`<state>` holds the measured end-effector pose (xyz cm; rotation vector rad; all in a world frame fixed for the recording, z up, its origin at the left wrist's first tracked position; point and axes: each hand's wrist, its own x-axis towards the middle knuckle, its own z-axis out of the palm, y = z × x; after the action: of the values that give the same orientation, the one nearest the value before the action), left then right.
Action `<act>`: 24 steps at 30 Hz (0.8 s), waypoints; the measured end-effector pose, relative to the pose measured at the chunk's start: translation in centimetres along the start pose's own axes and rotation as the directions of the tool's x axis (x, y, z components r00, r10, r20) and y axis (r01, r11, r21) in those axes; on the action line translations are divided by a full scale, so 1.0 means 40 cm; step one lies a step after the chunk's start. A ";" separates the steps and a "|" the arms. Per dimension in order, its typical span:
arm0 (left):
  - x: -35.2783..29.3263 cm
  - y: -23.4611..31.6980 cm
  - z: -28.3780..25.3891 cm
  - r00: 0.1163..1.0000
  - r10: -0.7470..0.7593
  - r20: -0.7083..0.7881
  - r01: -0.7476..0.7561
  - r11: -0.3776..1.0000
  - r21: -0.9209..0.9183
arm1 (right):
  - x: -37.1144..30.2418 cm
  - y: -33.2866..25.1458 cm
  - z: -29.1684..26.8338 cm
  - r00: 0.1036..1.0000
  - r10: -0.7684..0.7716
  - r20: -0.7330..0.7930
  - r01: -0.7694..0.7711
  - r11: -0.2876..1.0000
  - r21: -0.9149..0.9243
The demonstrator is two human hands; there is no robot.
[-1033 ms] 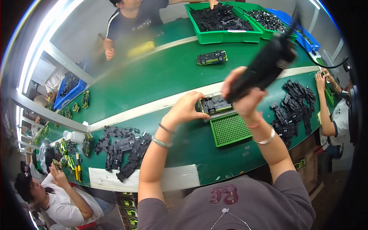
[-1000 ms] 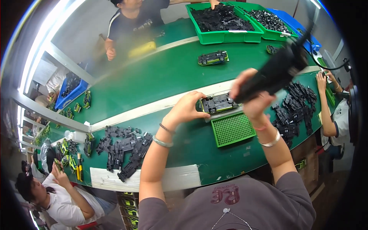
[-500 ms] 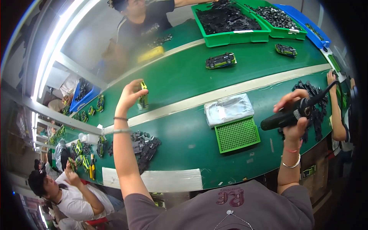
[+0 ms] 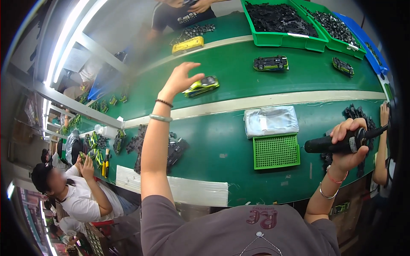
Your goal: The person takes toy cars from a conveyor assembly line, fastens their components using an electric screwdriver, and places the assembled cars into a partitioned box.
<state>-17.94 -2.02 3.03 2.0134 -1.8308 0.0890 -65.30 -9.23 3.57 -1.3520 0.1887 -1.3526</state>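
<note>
My left hand (image 4: 183,78) is stretched out over the green belt, with thumb and fingers apart and nothing between them. Just beyond its thumb, a yellow-green and black toy car (image 4: 204,86) stands on the belt. A black corded electric screwdriver (image 4: 326,145) is in my right hand (image 4: 351,138), its cable running off to the right. Below and behind that hand lies a pile of black plastic parts (image 4: 358,114). Farther along the belt a toy car (image 4: 271,63) rests upside down, its black underside up, and another car (image 4: 343,67) lies near the far right.
A green perforated basket (image 4: 276,152) sits in front of a silvery wrapped block (image 4: 272,122). Green bins (image 4: 288,39) of black parts stand at the back right. Black car parts (image 4: 176,152) lie by my left forearm. Co-workers sit at left, right and across, near a yellow tray (image 4: 188,45).
My left hand has let go of the toy car, which now lies on the belt beside it. The view has shifted; my right hand still grips the screwdriver, now held more level.
</note>
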 end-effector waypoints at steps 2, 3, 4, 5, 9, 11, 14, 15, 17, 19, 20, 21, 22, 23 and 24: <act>0.056 0.057 0.015 0.997 0.024 0.074 -0.020 0.999 -0.046 | 0.001 0.002 -0.001 1.000 -0.003 0.004 0.003 1.000 -0.006; 0.079 0.078 0.041 0.994 0.057 0.094 -0.053 0.997 -0.053 | 0.001 0.002 0.001 1.000 -0.002 0.011 0.002 1.000 -0.006; 0.106 0.101 0.075 0.989 0.094 0.113 -0.088 0.994 -0.062 | 0.001 0.002 0.003 1.000 -0.002 0.017 0.002 1.000 -0.008; 0.125 0.114 0.123 0.984 0.115 0.134 -0.108 0.993 -0.053 | 0.001 0.002 0.006 1.000 -0.003 0.024 0.003 1.000 -0.005; 0.153 0.183 0.223 0.977 0.085 0.194 -0.090 0.996 0.016 | 0.000 0.005 0.008 1.000 0.003 0.020 -0.003 1.000 0.000; 0.151 0.183 0.218 0.977 0.052 0.206 -0.071 0.994 0.082 | 0.000 0.002 0.001 1.000 0.000 0.014 0.000 1.000 -0.002; 0.105 0.109 0.200 0.984 -0.018 0.176 -0.015 0.982 0.190 | -0.003 0.006 -0.001 1.000 -0.011 0.019 0.010 1.000 0.020; 0.076 0.055 0.186 0.981 -0.023 0.192 -0.011 0.985 0.171 | -0.004 0.007 0.001 1.000 -0.014 0.015 0.014 1.000 0.022; 0.018 -0.039 0.136 0.958 -0.086 0.272 0.032 0.980 0.198 | -0.007 0.010 -0.003 1.000 -0.017 0.011 0.017 0.999 0.030; -0.047 -0.106 0.064 0.899 -0.245 0.363 0.128 0.940 0.316 | -0.008 0.012 -0.009 1.000 -0.017 -0.010 0.017 1.000 0.015; -0.064 -0.120 0.032 0.865 -0.318 0.389 0.166 0.911 0.377 | -0.014 -0.008 -0.015 0.999 -0.028 -0.038 0.028 1.000 -0.012; -0.141 -0.183 -0.016 0.844 -0.399 0.359 0.218 0.866 0.450 | -0.008 0.017 -0.011 1.000 -0.014 -0.017 0.015 1.000 0.026; -0.173 -0.230 -0.037 0.838 -0.427 0.340 0.227 0.839 0.495 | -0.012 -0.004 -0.014 0.999 -0.024 -0.031 0.024 1.000 0.003; -0.224 -0.277 -0.063 0.830 -0.464 0.311 0.251 0.807 0.535 | -0.013 -0.005 -0.017 0.999 -0.027 -0.037 0.027 1.000 -0.004; -0.262 -0.312 -0.087 0.821 -0.499 0.278 0.275 0.772 0.573 | -0.012 -0.002 -0.015 0.999 -0.026 -0.035 0.026 1.000 0.007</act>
<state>-6.51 9.62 -0.40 2.9694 -1.6724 0.0179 -65.97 -9.18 3.18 -1.3298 0.1903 -1.3978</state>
